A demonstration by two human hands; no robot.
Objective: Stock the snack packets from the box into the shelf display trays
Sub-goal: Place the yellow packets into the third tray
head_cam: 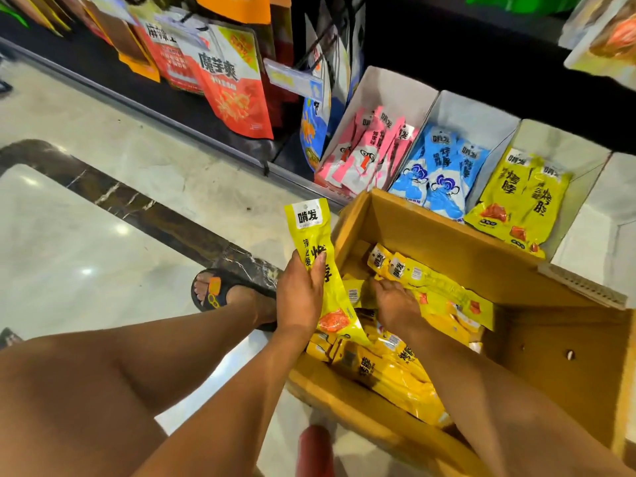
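"哨发" on yellow packet; "魔芋爽" on red bag (shelf, hanging).

Glossy pale marble floor, dark veined inlay strip, black shelving base, small light glints on tiles

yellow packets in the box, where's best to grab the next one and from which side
Probably the white-labelled top end, pinched from above: the yellow packets lie flat in the box, top ends clear of the right hand.
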